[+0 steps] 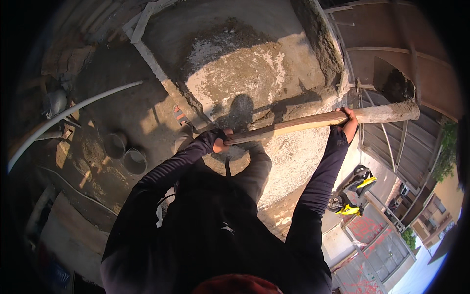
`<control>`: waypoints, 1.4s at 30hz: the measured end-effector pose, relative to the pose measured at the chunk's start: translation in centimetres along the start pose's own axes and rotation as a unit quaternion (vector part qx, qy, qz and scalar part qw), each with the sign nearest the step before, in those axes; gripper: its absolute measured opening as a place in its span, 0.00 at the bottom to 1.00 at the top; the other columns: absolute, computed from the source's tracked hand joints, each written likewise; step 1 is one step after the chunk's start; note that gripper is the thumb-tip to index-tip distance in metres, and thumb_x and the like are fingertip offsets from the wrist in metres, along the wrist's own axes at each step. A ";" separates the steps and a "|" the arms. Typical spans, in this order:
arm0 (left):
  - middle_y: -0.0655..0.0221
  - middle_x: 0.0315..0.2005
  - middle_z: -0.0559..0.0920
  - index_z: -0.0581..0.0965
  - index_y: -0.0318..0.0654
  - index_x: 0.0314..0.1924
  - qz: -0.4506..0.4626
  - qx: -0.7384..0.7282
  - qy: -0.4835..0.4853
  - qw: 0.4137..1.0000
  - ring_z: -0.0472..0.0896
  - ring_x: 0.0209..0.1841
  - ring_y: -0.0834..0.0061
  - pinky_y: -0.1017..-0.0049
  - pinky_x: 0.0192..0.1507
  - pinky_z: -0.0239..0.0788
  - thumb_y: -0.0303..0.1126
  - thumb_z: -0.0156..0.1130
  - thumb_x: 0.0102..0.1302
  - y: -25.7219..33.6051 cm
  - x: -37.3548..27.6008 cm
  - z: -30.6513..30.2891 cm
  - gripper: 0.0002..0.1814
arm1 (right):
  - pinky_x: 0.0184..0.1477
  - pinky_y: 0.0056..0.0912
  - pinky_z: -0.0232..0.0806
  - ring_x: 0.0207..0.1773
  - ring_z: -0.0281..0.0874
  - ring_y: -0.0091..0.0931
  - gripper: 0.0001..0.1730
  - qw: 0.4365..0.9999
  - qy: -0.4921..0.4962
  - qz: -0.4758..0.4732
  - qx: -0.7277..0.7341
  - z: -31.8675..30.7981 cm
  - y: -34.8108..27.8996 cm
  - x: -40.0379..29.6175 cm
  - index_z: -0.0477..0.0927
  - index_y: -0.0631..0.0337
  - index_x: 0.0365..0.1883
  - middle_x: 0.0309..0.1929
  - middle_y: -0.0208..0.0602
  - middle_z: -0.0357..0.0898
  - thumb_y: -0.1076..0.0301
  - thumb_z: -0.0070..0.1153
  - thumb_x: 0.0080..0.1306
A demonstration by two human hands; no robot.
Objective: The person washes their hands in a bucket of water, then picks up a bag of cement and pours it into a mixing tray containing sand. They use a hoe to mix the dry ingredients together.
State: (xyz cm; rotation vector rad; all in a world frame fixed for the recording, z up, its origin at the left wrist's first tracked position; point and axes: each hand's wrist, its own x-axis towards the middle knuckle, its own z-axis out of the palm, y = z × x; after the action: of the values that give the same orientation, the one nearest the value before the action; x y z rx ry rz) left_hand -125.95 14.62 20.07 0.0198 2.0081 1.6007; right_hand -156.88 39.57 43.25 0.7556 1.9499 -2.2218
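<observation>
Both my hands grip a long wooden handle (293, 128), held across in front of my body above the ground. My left hand (221, 142) is closed around its thin end. Further along, my right hand (349, 123) wraps the handle near its thick, pale, mortar-crusted end. Beside that end shows a broad dark blade (393, 81), so the tool looks like a hoe; the joint is not clear. Ahead of me lies a shallow mixing bed (158, 66) with raised edges. Pale powder (220, 71) and damp grey-brown material are spread on its floor.
Two buckets (134, 161) stand at left, near a long white pipe (84, 104). Coarse pale aggregate (290, 165) covers the ground by my legs. At right are yellow-and-black motorcycles (349, 209), a metal gate (382, 239) with red markings and a corrugated metal wall (382, 136).
</observation>
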 end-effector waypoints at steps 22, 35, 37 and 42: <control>0.68 0.25 0.73 0.64 0.35 0.52 -0.279 -0.198 -0.110 0.933 0.72 0.31 0.79 0.77 0.33 0.63 0.41 0.59 0.53 22.0 -1.1 -1.1 0.30 | 0.29 0.40 0.66 0.25 0.70 0.36 0.12 0.903 -0.062 0.410 -0.113 -7.7 39.7 13.1 0.71 0.62 0.34 0.23 0.44 0.70 0.64 0.50 0.55; 0.56 0.28 0.76 0.50 0.41 0.62 -0.309 -0.023 -0.258 0.915 0.77 0.35 0.68 0.72 0.36 0.65 0.38 0.65 0.41 14.3 -23.8 -15.4 0.49 | 0.29 0.34 0.66 0.24 0.70 0.33 0.07 0.945 0.007 0.308 -0.114 2.9 28.5 -5.6 0.74 0.62 0.25 0.23 0.39 0.73 0.67 0.50 0.50; 0.62 0.25 0.76 0.68 0.41 0.53 -0.374 0.050 -0.224 0.899 0.76 0.32 0.69 0.75 0.33 0.65 0.41 0.68 0.38 3.4 -28.8 -12.6 0.38 | 0.30 0.32 0.64 0.26 0.70 0.32 0.07 0.944 0.007 0.295 -0.149 7.3 27.2 -10.9 0.74 0.62 0.24 0.23 0.37 0.73 0.67 0.50 0.50; 0.64 0.27 0.77 0.72 0.44 0.43 -0.304 0.024 -0.167 0.938 0.77 0.30 0.69 0.71 0.30 0.67 0.30 0.62 0.37 -12.4 -27.8 -9.7 0.26 | 0.31 0.32 0.64 0.26 0.69 0.31 0.05 0.958 -0.005 0.259 -0.125 7.6 29.1 -13.2 0.73 0.62 0.22 0.22 0.36 0.72 0.70 0.49 0.49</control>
State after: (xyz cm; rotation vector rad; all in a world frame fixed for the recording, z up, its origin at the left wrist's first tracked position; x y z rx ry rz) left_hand -102.73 -7.29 21.66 -0.2689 1.5778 1.0677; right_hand -136.51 23.78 22.86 1.0615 1.7239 -1.6379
